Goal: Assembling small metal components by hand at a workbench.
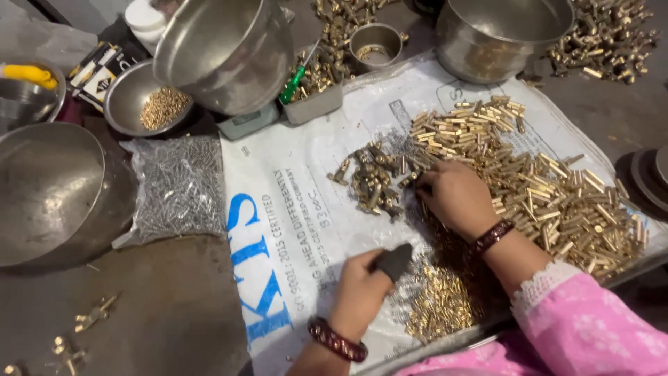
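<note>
My left hand (358, 292) is curled shut around a small dark grey tool (394, 261), its flat end poking out past my thumb toward my right hand; a dark red beaded bangle (339, 340) sits on that wrist. My right hand (456, 197) is palm down, fingers bent and pressed onto the brass parts, fingertips at the edge where the small heap of darker assembled brass pieces (372, 179) meets the big spread of brass hex rods (550, 188); can't tell if anything is pinched under the fingers. A brown bangle (492, 237) is on that wrist, with a pink lace-edged sleeve (591, 327) behind it. Between my two hands, just below the right wrist, lies a pile of small shiny brass screws (438, 299). Everything rests on a white printed sack (292, 209) spread under both hands. Left of my left hand, well apart, is a clear bag of silver screws (181, 184), and past it a big steel bowl (56, 191). Beyond my hands: a tilted steel pot (223, 52), a shallow dish of brass bits (146, 101), a small steel cup (376, 43), a green-handled screwdriver (292, 83), and another steel pot (501, 35). More loose brass parts (605, 35) are heaped far beyond my right hand.
</note>
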